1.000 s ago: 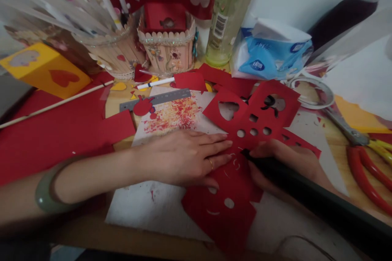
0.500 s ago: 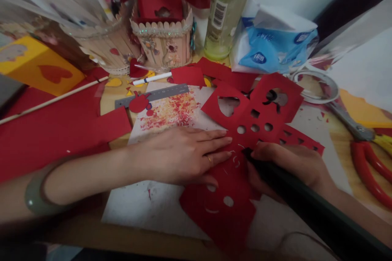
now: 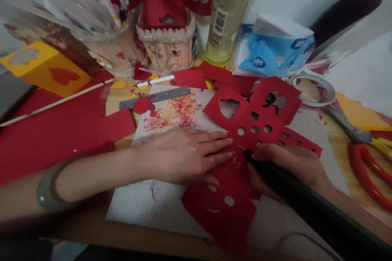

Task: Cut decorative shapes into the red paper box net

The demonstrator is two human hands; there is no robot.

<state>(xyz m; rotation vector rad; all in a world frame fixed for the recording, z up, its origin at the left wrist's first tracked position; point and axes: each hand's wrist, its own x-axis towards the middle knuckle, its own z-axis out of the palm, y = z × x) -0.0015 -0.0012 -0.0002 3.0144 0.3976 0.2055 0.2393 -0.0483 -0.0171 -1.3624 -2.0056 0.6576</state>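
Note:
My left hand [image 3: 183, 153] lies flat with its fingers stretched out, pressing on a red paper cutout [image 3: 219, 216]. The paper is cut with circles, curved slits, a heart-shaped opening and small triangles. Close by on the right, my right hand [image 3: 284, 167] is wrapped round a long, thick black pen-like tool [image 3: 309, 208]. The tool's tip meets the red paper beside the curved slits, just right of my left fingertips. Its exact kind I cannot make out. Under the paper is a pale, stained board [image 3: 147, 195].
A grey ruler [image 3: 171, 94] and a white pen [image 3: 156, 80] lie beyond my left hand. Red-handled scissors [image 3: 361, 167] and a tape roll [image 3: 312, 89] are on the right. Behind stand stick-sided holders [image 3: 167, 51], a green bottle [image 3: 219, 32] and a tissue pack [image 3: 272, 49].
The view has shifted slightly, so the background sits a little differently in the picture. Both hands, the black tool and the red paper keep nearly the same places relative to each other.

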